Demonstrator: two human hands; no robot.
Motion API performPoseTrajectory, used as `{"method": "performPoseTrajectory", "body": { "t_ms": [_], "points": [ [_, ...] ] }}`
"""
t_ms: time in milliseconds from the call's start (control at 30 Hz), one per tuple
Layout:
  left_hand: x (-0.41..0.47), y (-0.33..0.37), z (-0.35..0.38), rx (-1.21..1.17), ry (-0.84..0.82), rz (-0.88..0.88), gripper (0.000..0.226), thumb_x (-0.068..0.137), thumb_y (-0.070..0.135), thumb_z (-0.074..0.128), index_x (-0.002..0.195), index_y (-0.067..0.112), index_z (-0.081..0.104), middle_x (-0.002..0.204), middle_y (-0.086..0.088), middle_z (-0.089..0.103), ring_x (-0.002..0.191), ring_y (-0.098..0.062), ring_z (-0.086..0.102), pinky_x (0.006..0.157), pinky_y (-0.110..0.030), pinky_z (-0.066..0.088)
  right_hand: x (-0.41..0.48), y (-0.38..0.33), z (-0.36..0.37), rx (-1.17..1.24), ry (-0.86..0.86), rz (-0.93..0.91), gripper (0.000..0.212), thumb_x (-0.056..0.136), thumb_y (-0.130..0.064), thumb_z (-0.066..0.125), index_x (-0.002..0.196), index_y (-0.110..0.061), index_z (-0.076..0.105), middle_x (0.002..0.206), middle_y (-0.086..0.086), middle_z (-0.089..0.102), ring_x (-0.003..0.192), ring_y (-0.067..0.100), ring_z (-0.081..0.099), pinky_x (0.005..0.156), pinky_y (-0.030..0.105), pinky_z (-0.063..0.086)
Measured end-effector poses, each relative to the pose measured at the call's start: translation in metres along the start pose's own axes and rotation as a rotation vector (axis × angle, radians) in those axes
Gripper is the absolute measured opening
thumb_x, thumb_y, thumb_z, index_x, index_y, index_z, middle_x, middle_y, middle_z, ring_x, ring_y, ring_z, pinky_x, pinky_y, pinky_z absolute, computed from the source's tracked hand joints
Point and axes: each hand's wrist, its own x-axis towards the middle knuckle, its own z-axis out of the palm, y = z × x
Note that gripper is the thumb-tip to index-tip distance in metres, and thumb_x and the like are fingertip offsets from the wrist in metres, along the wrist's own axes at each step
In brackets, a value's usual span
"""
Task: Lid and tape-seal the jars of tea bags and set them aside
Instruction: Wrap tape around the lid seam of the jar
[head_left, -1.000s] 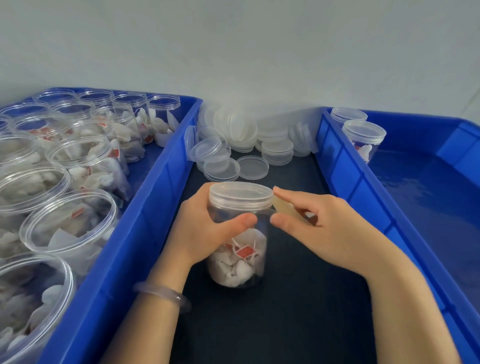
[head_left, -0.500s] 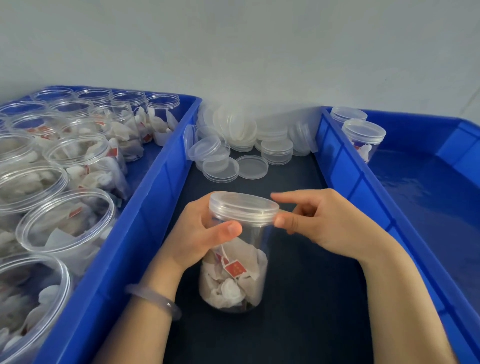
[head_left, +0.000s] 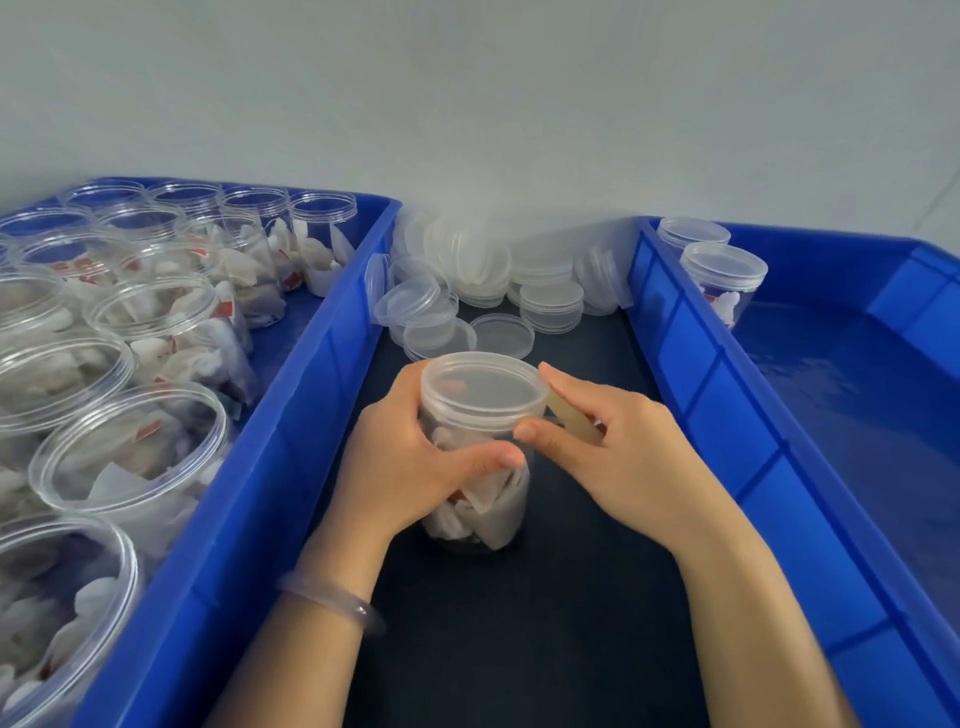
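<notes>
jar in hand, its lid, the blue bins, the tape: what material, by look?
The jar looks like clear glossy rigid plastic: tea bags show through its wall. Its lid is translucent, slightly frosted plastic, blurring what lies beneath. The blue bins look like opaque moulded plastic, shiny, with ribbed walls. The tape strip at the right hand is tan, semi-clear film, probably plastic.

Soft, even, fairly bright light leaves only faint shadows on the dark matte worktop (head_left: 571, 597). A pale sheen lies on the floor of the glossy blue plastic bin (head_left: 841, 395) at the right. Wide-angle distortion bows the frame edges, and the open clear plastic jars (head_left: 130, 457) at left look smeared.
</notes>
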Motion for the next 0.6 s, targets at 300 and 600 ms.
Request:
{"method": "performPoseTrajectory", "body": {
  "t_ms": [300,600],
  "points": [
    [0.004,-0.01,-0.003,-0.258,0.045,0.082,0.058,0.054,0.043,0.074,0.105,0.023,0.057,0.101,0.011,0.065,0.094,0.008,0.063,0.076,-0.008,0.047,-0.003,-0.008,-0.011,0.006,-0.017,0.032,0.034,0.069,-0.062,0.057,0.103,-0.059,0.055,0.088,-0.016,0.068,0.078,0.005,0.057,0.064,0.016,0.046],
    [0.01,-0.014,-0.007,-0.324,-0.277,0.107,0.087,0.055,0.069,0.078,0.121,0.016,0.057,0.116,0.002,0.068,0.111,-0.016,0.063,0.09,-0.021,0.049,0.005,0.004,-0.022,0.041,-0.237,0.004,0.058,0.058,-0.074,0.057,0.115,-0.065,0.05,0.106,-0.044,0.057,0.096,-0.012,0.055,0.082,0.02,0.045]
  ]
}}
